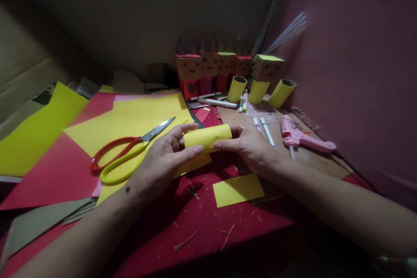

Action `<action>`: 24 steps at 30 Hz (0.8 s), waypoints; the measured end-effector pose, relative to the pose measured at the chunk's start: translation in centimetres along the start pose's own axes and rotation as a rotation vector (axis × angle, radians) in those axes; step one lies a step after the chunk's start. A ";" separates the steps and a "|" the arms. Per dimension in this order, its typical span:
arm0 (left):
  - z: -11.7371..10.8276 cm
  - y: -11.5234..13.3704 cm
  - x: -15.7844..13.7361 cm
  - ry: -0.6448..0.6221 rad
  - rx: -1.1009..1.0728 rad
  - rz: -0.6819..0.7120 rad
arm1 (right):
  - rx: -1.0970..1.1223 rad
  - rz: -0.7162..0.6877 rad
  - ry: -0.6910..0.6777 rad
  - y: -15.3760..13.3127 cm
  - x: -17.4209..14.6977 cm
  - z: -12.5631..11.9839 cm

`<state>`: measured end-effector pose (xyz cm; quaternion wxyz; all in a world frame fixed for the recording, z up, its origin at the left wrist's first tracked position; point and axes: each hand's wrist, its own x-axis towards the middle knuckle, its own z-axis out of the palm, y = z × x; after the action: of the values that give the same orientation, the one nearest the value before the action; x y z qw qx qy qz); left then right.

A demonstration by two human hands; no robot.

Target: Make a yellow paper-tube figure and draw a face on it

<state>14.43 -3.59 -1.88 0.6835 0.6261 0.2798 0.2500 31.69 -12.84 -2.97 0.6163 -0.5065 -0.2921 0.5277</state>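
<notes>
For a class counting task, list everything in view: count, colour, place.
Roll: one, yellow, centre
Scissors: one pair, red-and-yellow handles, left
Paper sheets: several, yellow, red and pink, left
Small rectangle: one, yellow, nearer than roll
Box-headed figures: five, brown heads, red or yellow bodies, back
Open tubes: two, yellow, back right
Markers: about six, mostly white, behind roll and right
Glue gun: one, pink, right
Sticks: several, whitish, back right
Cardboard: several pieces, brown, left, back, right
Tabletop: one, red, underneath
Left grip: one, on roll's left end
Right grip: one, on roll's right end
Forearms: two, lower corners

Red table point(156, 239), yellow paper rectangle point(238, 190), dry fibres point(187, 240)
</notes>
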 end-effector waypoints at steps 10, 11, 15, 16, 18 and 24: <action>-0.3 -0.6 0.1 -0.045 0.153 0.124 | -0.050 -0.024 0.077 -0.4 -0.4 0.6; -0.4 -0.6 0.1 -0.048 0.153 0.128 | -0.052 -0.031 0.082 -0.4 -0.3 0.5; -1.2 -0.6 0.6 -0.067 0.071 0.104 | -0.057 -0.047 0.060 -0.4 -0.1 0.1; -1.4 -0.5 0.7 -0.074 0.045 0.092 | -0.050 -0.051 0.050 -0.4 -0.1 0.0; -1.6 -0.5 0.8 -0.076 0.009 0.081 | -0.028 -0.057 0.028 -0.3 0.0 -0.2; -0.7 -0.7 0.8 0.025 0.064 0.014 | -0.013 -0.038 -0.038 0.0 0.0 -0.2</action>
<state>14.52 -2.64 -2.62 0.6580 0.6463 0.2917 0.2534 31.84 -12.91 -3.07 0.6172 -0.4947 -0.3169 0.5234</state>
